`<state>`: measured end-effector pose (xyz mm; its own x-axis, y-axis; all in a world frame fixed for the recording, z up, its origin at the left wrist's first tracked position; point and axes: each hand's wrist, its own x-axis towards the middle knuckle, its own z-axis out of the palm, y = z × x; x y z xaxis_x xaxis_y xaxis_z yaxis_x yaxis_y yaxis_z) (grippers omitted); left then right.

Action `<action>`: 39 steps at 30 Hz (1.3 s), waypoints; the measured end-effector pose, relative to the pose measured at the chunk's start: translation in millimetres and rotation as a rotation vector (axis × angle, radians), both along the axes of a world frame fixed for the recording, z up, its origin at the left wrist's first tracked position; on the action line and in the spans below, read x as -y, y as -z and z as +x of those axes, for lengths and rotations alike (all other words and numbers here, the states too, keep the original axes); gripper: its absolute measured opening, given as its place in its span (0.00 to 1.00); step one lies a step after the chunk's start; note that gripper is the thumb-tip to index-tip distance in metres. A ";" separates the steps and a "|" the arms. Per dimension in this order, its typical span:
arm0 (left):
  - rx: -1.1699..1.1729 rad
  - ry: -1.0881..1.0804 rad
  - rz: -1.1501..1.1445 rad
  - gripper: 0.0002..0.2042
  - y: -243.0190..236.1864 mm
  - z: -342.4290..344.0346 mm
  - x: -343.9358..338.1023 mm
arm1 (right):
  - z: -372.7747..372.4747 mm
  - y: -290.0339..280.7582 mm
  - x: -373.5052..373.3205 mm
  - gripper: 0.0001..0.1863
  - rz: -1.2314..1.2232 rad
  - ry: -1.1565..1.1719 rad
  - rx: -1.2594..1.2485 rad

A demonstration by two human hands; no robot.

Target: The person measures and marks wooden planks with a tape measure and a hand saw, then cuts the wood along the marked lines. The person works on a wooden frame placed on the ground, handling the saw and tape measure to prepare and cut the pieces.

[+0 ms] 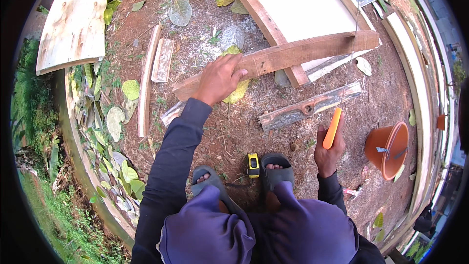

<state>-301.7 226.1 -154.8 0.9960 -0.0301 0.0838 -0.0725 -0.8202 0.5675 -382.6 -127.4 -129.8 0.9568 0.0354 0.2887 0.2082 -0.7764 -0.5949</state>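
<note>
A reddish-brown wooden beam [293,55] lies slantwise in front of me, its right part across a frame of boards. My left hand [220,77] is closed over the beam near its left end, with the thumb along the near face. In my right hand [330,154] is a handsaw with an orange handle [332,128], fingers wrapped round the grip. The thin saw blade [348,76], seen nearly edge-on, points away from me and crosses the beam near its right end. How deep it sits in the wood I cannot tell.
A yellow-black tape measure [252,165] lies between my sandalled feet. An orange bucket [386,150] stands at the right. A knotted bark-edged offcut [312,105] lies below the beam. Narrow wood strips [149,80] and a plywood sheet [75,17] are at the left.
</note>
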 end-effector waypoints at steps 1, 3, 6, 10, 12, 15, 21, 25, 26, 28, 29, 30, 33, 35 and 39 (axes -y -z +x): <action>-0.056 -0.002 -0.035 0.26 -4.0 2.0 0.2 | 3.0 0.1 -2.3 0.37 0.033 0.001 -0.014; -0.158 -0.016 -0.017 0.31 -7.0 9.9 -1.5 | 8.3 -1.7 -3.4 0.37 0.090 0.011 -0.038; -0.408 -0.055 -0.030 0.33 -22.3 21.2 3.7 | 28.7 -5.9 -5.3 0.33 0.193 0.048 -0.023; -0.560 -0.227 -0.373 0.33 -6.8 -1.0 2.9 | 42.6 -22.3 -12.2 0.05 0.584 0.156 -0.062; -0.567 -0.325 -0.580 0.31 -1.6 -16.3 7.0 | 35.2 -20.9 -3.8 0.04 0.654 0.188 -0.045; -0.462 -0.524 -0.989 0.28 -3.3 -44.6 21.6 | 16.5 -16.3 5.7 0.03 0.734 0.158 0.051; 0.055 -0.679 -1.552 0.25 -28.5 -53.0 103.6 | -0.7 -6.1 25.7 0.09 0.754 0.303 0.053; -0.089 -0.388 -1.329 0.22 -11.5 -51.2 130.2 | 1.6 -3.7 27.9 0.13 0.922 0.412 -0.037; -0.144 -0.370 -1.289 0.21 -9.2 -48.4 133.2 | 1.1 -6.0 25.7 0.15 1.022 0.490 -0.064; -0.174 -0.348 -1.240 0.19 -5.6 -43.1 131.3 | 0.4 -2.0 30.2 0.16 0.920 0.526 -0.019; -0.197 -0.298 -1.187 0.19 -3.0 -41.9 123.1 | -1.7 0.3 32.2 0.16 0.871 0.540 0.002; -0.217 -0.254 -1.123 0.18 3.5 -40.4 111.6 | -2.8 -1.5 29.9 0.16 0.962 0.545 -0.007; -0.140 -0.216 -0.878 0.18 -23.9 -53.1 94.8 | -17.4 4.7 57.6 0.15 0.877 0.540 -0.056; 0.088 -0.208 -0.581 0.21 -19.1 -71.0 77.0 | -26.4 15.7 70.1 0.13 0.748 0.575 -0.011; 0.259 -0.369 -0.056 0.32 3.1 -116.6 18.9 | -34.6 35.0 85.9 0.19 0.252 0.431 -0.050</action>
